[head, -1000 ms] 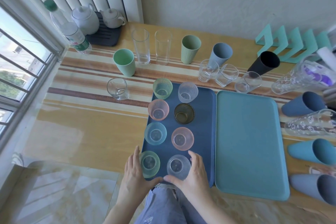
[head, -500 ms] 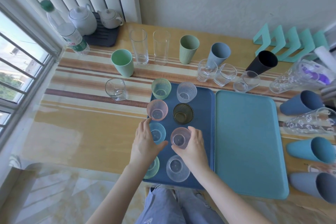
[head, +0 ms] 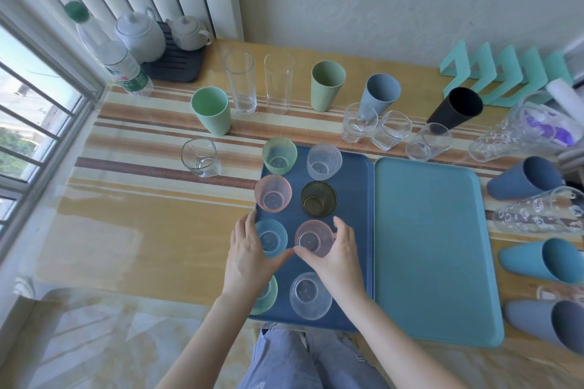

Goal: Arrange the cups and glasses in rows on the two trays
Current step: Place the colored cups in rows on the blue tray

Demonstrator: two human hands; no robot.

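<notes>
A dark blue tray [head: 355,224] holds several small textured cups in two columns. My left hand [head: 249,254] wraps around a light blue cup [head: 271,238] in the left column. My right hand [head: 338,254] wraps around a pink cup [head: 313,238] beside it. Behind them stand a pink cup [head: 272,197] and an olive cup [head: 318,203], then a green cup [head: 279,156] and a clear cup [head: 324,162]. In front, a green cup [head: 267,297] is partly hidden by my left wrist, next to a clear cup [head: 310,295]. The teal tray [head: 433,246] to the right is bare.
Tall glasses [head: 240,85], green cups [head: 211,110], a grey-blue cup [head: 380,95], a black cup [head: 458,109] and short clear glasses [head: 392,134] stand behind the trays. Blue cups [head: 543,259] and a patterned glass [head: 543,215] lie at the right. Teapots [head: 139,33] and a bottle [head: 117,60] stand far left.
Both hands moved forward from the front row of cups to the second row; they now close around the light blue and pink cups.
</notes>
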